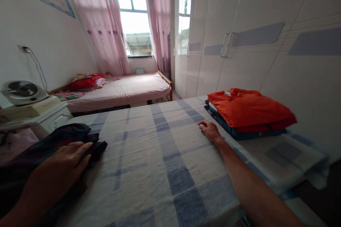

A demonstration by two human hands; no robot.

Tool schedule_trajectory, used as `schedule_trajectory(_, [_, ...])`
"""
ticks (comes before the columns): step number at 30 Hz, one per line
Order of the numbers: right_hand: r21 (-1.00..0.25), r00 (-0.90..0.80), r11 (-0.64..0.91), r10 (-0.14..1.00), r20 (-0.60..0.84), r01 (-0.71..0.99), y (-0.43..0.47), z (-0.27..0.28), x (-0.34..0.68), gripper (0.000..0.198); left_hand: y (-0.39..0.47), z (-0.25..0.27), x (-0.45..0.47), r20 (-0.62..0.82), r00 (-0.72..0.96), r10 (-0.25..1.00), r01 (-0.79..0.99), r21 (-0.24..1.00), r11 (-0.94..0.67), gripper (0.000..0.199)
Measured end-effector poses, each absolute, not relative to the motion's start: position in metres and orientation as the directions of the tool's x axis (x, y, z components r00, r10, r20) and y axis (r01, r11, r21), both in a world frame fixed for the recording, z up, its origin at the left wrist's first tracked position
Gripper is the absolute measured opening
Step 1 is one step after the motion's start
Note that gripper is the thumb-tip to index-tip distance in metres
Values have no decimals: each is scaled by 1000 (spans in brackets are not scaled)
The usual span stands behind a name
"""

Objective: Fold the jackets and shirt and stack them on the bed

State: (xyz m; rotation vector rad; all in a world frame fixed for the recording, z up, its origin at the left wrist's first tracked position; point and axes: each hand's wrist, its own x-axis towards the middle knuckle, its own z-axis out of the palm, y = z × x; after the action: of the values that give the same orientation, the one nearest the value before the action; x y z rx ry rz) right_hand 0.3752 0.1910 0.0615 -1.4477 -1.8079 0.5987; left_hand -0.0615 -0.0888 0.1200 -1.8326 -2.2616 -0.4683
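My left hand point(64, 163) lies on a pile of dark cloth point(66, 133), which looks like clothing, at the left side of the bed. Its fingers are stretched out over the fabric, and the thumb is a little apart. My right hand point(210, 130) rests on the checked bedsheet point(138, 149) with its fingers curled in and nothing visible in them. Just beyond it, to the right, sits a stack of folded clothes with an orange shirt point(247, 108) on top. Darker teal garments point(245, 134) show beneath the shirt.
White wardrobe doors point(255, 14) line the right side. A second bed point(128, 85) with a red bundle point(87, 81) stands under the window. To the left, a fan point(23, 90) sits on a white cabinet point(50, 117). A small clock point(140, 71) is by the window.
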Motion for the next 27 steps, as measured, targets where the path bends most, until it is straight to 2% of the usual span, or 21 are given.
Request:
schedule_trajectory(4, [-742, -64, 327, 931, 359, 585, 184, 97, 374, 22, -53, 96, -12, 342, -119, 932, 990, 117, 84, 40])
schedule_trajectory(6, [-700, 0, 381, 879, 478, 604, 182, 124, 386, 26, -41, 78, 1, 374, -91, 923, 993, 106, 55, 39])
schedule_trajectory(8, [-573, 86, 402, 762, 642, 714, 185, 149, 408, 28, -36, 62, 4, 394, -89, 915, 994, 100, 53, 37])
schedule_trajectory(9, [-493, 121, 363, 697, 707, 790, 188, 158, 422, 28, -35, 56, 3, 394, -100, 914, 992, 110, 61, 36])
schedule_trajectory(11, [-350, 158, 187, 637, 754, 918, 197, 165, 451, 30, -34, 48, -2, 385, -137, 913, 986, 143, 87, 36])
schedule_trajectory(14, [-199, 183, -60, 703, 687, 978, 211, 152, 486, 39, -34, 43, -8, 385, -177, 906, 977, 181, 114, 39])
schedule_trajectory(16, [-129, 154, -91, 733, 662, 988, 217, 139, 497, 41, -33, 41, -9, 392, -181, 902, 976, 184, 116, 40])
schedule_trajectory(19, [-67, 77, -43, 736, 673, 997, 224, 132, 498, 38, -32, 39, -8, 396, -182, 900, 975, 193, 112, 42])
schedule_trajectory(21, [31, -68, 64, 732, 678, 997, 231, 139, 494, 37, -32, 39, -7, 395, -185, 900, 973, 202, 112, 44])
schedule_trajectory(23, [121, -233, 203, 749, 621, 972, 242, 152, 489, 43, -32, 39, -6, 395, -191, 899, 972, 203, 117, 44])
schedule_trajectory(25, [105, -292, 278, 810, 508, 955, 255, 166, 484, 49, -33, 40, -4, 398, -201, 895, 971, 202, 128, 42])
schedule_trajectory(27, [39, -264, 272, 872, 413, 961, 267, 175, 481, 52, -33, 42, -3, 396, -207, 895, 970, 205, 134, 40])
